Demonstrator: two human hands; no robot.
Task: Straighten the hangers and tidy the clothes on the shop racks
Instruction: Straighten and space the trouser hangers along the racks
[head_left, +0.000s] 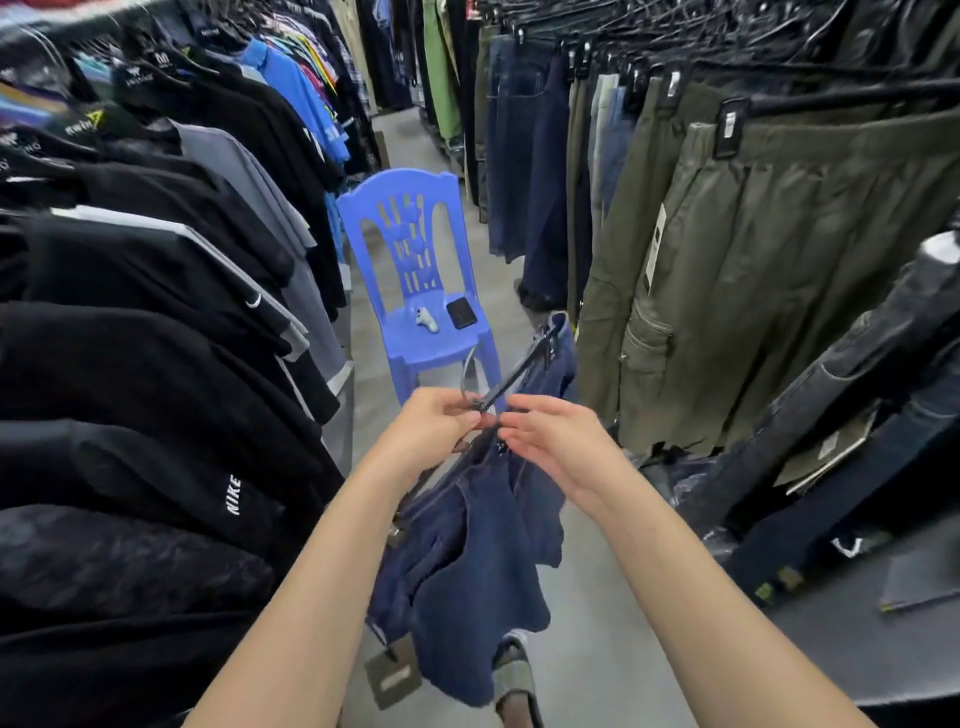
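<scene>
Dark blue denim shorts hang in the aisle between the racks, clipped to a black hanger that the person holds out in front of the chest, off any rail. The left hand is curled round the hanger at the base of its metal hook, probably to carry the weight and keep the bar from swinging. The right hand meets it from the other side, fingers fairly straight and fingertips at the middle of the bar. Whether they pinch it or only touch it cannot be told.

The bar tilts up and away towards the right rack, so the shorts sag unevenly. A card price tag dangles below them.

Holding the garment clear of both racks seems meant to give room to set it square on its clips. That step looks unfinished.

Black shirts fill the left rail and olive trousers the right. A blue plastic chair stands ahead with a phone on its seat.
</scene>
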